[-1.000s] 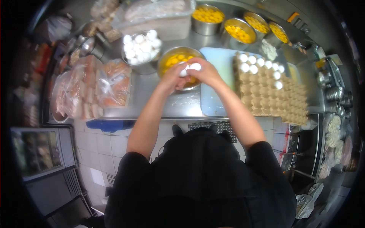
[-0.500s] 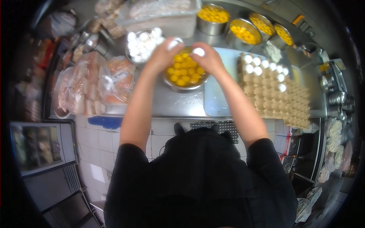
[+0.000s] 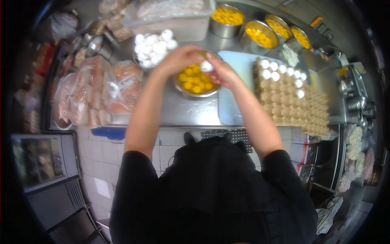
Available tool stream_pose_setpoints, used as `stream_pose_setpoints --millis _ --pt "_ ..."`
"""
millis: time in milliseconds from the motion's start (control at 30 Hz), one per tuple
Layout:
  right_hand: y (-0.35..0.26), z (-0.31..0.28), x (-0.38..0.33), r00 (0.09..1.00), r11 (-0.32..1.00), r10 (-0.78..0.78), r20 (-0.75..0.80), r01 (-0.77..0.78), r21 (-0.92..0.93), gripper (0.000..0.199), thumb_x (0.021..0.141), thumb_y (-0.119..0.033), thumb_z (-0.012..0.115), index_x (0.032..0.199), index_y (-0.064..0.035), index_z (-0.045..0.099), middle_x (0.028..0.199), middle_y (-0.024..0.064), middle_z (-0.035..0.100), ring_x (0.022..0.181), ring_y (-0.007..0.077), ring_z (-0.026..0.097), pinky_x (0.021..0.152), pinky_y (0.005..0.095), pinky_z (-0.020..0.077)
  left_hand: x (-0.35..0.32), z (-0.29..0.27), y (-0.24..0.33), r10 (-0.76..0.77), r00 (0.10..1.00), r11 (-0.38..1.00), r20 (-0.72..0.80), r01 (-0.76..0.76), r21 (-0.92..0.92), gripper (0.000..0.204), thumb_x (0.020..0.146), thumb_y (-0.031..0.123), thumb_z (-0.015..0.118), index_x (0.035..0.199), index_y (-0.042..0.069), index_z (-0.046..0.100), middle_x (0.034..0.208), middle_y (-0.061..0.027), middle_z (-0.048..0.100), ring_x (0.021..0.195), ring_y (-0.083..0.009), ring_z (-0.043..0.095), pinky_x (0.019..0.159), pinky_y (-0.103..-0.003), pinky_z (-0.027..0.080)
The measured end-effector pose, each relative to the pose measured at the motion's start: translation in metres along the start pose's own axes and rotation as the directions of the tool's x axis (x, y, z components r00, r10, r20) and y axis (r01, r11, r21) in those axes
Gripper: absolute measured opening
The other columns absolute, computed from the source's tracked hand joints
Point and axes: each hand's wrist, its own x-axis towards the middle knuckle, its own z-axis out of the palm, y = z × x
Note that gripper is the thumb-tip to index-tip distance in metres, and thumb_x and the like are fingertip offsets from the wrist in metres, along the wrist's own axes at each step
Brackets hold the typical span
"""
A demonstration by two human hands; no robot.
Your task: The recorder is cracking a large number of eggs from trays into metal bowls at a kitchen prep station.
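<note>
Over the metal bowl (image 3: 198, 94) of raw egg yolks (image 3: 194, 80), my two hands are close together. Between the thumb and fingers of my right hand (image 3: 223, 73) is a white egg (image 3: 206, 66); whether its shell is whole or cracked is too blurred to tell. My left hand (image 3: 178, 60) reaches over the bowl's far left rim, its fingertips close to the right hand's. Those left fingers are smeared by motion, and no egg shows in them. Just left of the yolk bowl, a second bowl is heaped with white eggs or shells (image 3: 155, 48).
Right of the bowl lies a pale blue cutting board (image 3: 233, 95), then stacked egg trays (image 3: 284, 97) with several white eggs (image 3: 274, 76). Metal pots of yolks (image 3: 260, 37) line the back right. Bagged meat (image 3: 90, 87) sits left; a plastic tub (image 3: 172, 26) stands behind.
The white egg or shell seen in my left hand before is no longer visible. My right hand has turned and moved slightly lower, its egg now nearer the bowl's middle.
</note>
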Motion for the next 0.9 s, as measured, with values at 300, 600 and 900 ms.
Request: stream_pose_setpoints --millis 300,600,900 --pt "-0.01 -0.004 0.02 0.95 0.718 -0.302 -0.081 0.171 -0.675 0.065 0.09 -0.066 0.05 0.114 -0.0082 0.067 0.089 0.011 0.069 0.074 0.0212 0.063 0.067 0.0305 0.051 0.002 0.014 -0.015 -0.068 0.962 0.943 0.264 0.148 -0.297 0.046 0.091 0.017 0.067 0.135 0.01 0.053 0.093 0.0014 0.061 0.079 -0.0061 0.054 0.068 -0.022 0.047" --pt "-0.056 0.027 -0.002 0.875 0.094 -0.483 0.021 0.076 -0.993 0.072 0.087 -0.07 0.047 0.111 -0.0045 0.067 0.099 0.0204 0.07 0.099 0.0363 0.066 0.085 0.0448 0.0511 -0.003 0.011 -0.016 0.019 0.999 0.927 0.036 -0.004 -0.374 0.047 0.089 0.004 0.065 0.135 0.008 0.053 0.108 0.0006 0.064 0.097 -0.0077 0.059 0.086 -0.023 0.049" --pt "-0.076 0.099 0.032 0.778 0.516 -0.628 0.037 0.451 -0.728 0.075 0.087 -0.064 0.054 0.128 -0.0011 0.054 0.108 0.0232 0.067 0.1 0.037 0.065 0.086 0.0427 0.0507 -0.024 -0.065 -0.011 0.064 0.895 0.997 -0.441 -0.037 0.071 0.046 0.084 0.012 0.07 0.128 0.015 0.061 0.109 -0.0018 0.063 0.095 -0.0116 0.059 0.084 -0.025 0.049"
